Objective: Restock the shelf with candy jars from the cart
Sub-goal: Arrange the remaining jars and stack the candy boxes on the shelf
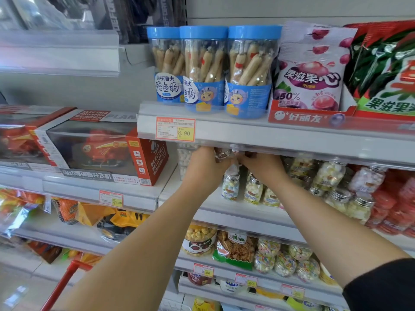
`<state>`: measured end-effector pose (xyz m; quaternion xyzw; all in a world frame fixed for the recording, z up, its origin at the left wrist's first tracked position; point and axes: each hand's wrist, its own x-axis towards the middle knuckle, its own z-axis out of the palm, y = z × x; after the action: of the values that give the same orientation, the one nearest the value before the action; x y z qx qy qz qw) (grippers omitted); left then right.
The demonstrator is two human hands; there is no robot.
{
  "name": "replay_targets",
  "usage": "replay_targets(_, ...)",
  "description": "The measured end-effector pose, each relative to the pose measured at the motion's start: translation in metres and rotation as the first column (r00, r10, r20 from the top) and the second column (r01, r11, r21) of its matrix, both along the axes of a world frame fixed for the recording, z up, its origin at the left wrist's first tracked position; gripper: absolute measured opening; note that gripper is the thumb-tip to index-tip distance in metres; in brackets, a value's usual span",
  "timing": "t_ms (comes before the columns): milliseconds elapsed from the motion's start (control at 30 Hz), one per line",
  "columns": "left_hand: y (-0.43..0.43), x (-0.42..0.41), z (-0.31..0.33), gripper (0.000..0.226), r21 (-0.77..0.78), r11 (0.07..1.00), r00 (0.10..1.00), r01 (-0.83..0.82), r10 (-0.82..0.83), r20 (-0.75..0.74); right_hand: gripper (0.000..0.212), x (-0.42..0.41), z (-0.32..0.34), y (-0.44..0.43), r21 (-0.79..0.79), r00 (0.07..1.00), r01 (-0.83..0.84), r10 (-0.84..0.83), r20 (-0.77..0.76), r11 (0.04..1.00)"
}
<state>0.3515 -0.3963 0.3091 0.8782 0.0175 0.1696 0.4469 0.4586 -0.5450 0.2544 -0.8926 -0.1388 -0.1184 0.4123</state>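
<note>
Placing step. Candy jar point(221, 154) gripped by left hand point(205, 168) beneath upper shelf edge point(280, 142); right hand point(262, 168) at its 3 o'clock, grasp not discernible. Next: jar to be set upright among shelved jars point(253, 189) at 5 o'clock.

Bright, even store light; soft blur at left edge; wide-angle bending; glare on shelf strips point(269, 140).

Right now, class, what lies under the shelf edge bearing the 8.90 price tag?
The left grip and right grip meet at a silver-capped jar, above candy jars. The shelf edge and grips cover most of that jar.
</note>
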Motion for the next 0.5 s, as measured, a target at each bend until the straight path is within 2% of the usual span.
replay_targets(133,-0.002,0.007,0.001,0.026,0.036,0.999,0.998,-0.019,0.021,-0.055,0.039,0.001,0.004,-0.002,0.033,0.999,-0.036,0.036,-0.005,0.999)
replay_targets(267,-0.002,0.011,0.001,0.032,0.018,0.999,0.997,-0.034,0.035,-0.069,0.065,0.000,0.006,-0.005,0.093,0.998,-0.063,0.064,-0.005,0.994)
replay_targets(333,0.000,0.012,0.000,0.025,0.020,1.000,0.999,-0.020,0.021,-0.047,0.078,0.002,0.005,-0.006,0.096,0.998,-0.067,0.066,0.006,0.993)
replay_targets(500,0.010,0.007,0.001,0.023,-0.059,0.998,0.999,0.032,-0.031,0.012,0.075,0.004,0.004,-0.010,0.097,0.995,-0.098,0.094,0.045,0.990)
